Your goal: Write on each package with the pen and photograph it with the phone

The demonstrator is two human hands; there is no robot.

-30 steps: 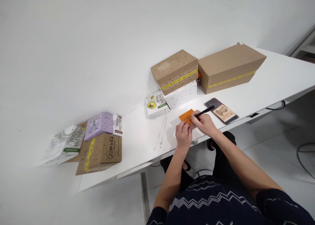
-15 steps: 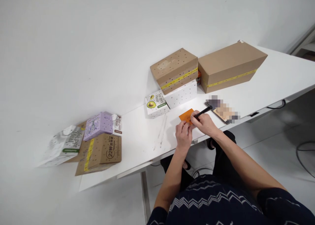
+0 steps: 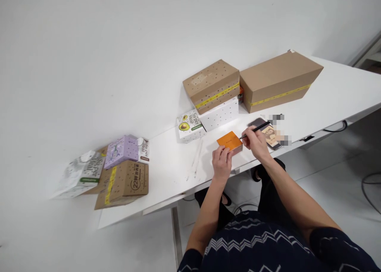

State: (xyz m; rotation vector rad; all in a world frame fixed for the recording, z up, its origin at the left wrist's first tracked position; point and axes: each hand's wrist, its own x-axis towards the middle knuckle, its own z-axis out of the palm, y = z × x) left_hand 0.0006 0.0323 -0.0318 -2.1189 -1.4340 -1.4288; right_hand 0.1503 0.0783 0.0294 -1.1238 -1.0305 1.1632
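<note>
In the head view, an orange sticky-note pad (image 3: 229, 140) is seen lying flat near the front edge of the white tabletop (image 3: 333, 85), roughly midway along it. The left hand (image 3: 222, 163) is set against the pad's near corner, its fingers curled loosely onto the pad's edge so that it is pinned rather than lifted. A black pen (image 3: 254, 130) is gripped in the closed fingers of the right hand (image 3: 256, 143), just right of the pad, with the tip held beside the pad's right edge; whether the tip touches the paper cannot be told. For clean marking, the pad is best kept pressed flat by the left hand while the pen is brought squarely over the top sheet.

A smartphone (image 3: 269, 132) lies just beyond the right hand. Toward the back edge, a dotted cardboard box (image 3: 212, 85) with yellow tape is stacked on a white dotted box (image 3: 220, 114), with a larger cardboard box (image 3: 279, 80) beside them and an avocado-printed carton (image 3: 189, 125) in front. At the left end, a purple box (image 3: 121, 151) rests on flattened packaging (image 3: 122, 183). A plain white wall stands behind; cables trail on the pale floor.
</note>
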